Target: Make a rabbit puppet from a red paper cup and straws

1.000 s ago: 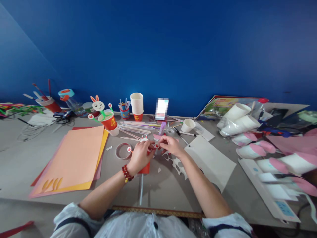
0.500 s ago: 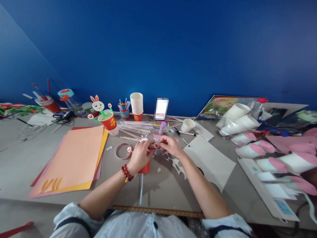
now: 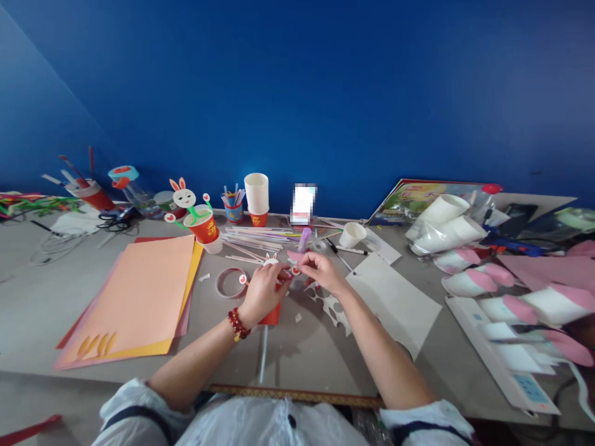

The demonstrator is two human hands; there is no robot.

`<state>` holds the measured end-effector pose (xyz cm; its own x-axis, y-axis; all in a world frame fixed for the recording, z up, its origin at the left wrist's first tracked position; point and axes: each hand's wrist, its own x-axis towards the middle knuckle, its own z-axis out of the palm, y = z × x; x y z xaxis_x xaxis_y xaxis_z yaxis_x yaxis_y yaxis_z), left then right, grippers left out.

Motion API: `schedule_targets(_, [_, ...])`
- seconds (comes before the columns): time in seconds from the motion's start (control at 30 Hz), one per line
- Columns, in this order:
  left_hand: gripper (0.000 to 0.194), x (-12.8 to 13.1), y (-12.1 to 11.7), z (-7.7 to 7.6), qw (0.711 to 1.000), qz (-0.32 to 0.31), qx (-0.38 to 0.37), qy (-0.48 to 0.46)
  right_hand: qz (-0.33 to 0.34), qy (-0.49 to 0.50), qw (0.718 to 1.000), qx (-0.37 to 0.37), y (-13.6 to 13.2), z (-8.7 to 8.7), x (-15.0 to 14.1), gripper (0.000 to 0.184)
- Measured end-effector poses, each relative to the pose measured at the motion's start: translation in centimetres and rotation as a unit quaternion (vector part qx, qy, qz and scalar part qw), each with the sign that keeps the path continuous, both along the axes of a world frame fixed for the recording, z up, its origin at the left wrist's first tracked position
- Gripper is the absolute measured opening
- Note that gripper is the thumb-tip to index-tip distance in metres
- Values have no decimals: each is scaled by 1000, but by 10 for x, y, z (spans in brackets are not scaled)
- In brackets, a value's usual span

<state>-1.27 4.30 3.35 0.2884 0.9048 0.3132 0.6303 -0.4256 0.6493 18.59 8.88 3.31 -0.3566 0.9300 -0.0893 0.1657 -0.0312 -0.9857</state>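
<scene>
My left hand is curled over a red paper cup, most of which it hides. A white rabbit head cutout shows beyond the knuckles, and a small disc with a red heart pokes out on the left. Toward me, a pale straw extends from under the cup. My right hand has thumb and forefinger pinched at the edge of another small white disc with a red heart. That disc is beside my left fingertips; how it is attached cannot be seen.
A tape roll lies left of the hands, with stacked coloured paper farther left. Cut-out paper scrap and a white sheet lie right. Behind are straws, a finished rabbit cup and a phone.
My right hand has shifted very slightly up, and the heart disc at its fingertips shows more plainly. The straw's near end has swung a little left. My left hand stays put.
</scene>
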Motion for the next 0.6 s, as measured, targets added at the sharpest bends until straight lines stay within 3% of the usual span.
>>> schedule_targets(0.2, [26,0,-1,1,1000,-1,-1,1,11,6,1000,-12,0,-9,-3,13])
schedule_targets(0.6, [28,0,-1,-2,1000,0,4,-5,1,16,1000,-25,-2,-7,-4,15])
